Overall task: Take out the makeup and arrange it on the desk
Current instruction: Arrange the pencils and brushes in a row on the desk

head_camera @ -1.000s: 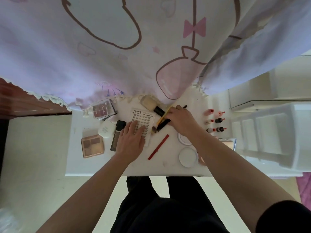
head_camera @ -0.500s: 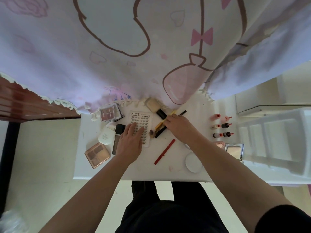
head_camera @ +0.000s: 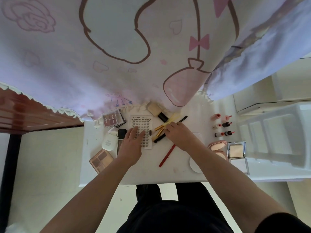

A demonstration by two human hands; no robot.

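Observation:
Makeup lies spread over the small white desk [head_camera: 104, 174]. My left hand [head_camera: 133, 143] rests flat, fingers straight, on the white lash card [head_camera: 141, 119]. Just to its right, my right hand [head_camera: 180, 136] has its fingers curled over a black pencil [head_camera: 182, 118] that crosses a gold tube [head_camera: 159, 127] and a yellow stick [head_camera: 172, 118]. A red pencil [head_camera: 167, 155] lies loose in front of that hand. A foundation bottle [head_camera: 155, 109] with a black cap lies at the back.
Two eyeshadow palettes [head_camera: 111, 120] [head_camera: 101, 159] and a white bottle [head_camera: 110, 138] lie left of the card. Lip tubes [head_camera: 222, 125], a pink compact [head_camera: 217, 146], a mirrored compact [head_camera: 236, 151] and a white round lid [head_camera: 194, 163] lie right. A curtain [head_camera: 117, 56] overhangs the back; a drawer unit [head_camera: 269, 137] stands right.
The view has shifted a little. My right hand has slid slightly along the crossed pencils; my left hand stays flat on the lash card.

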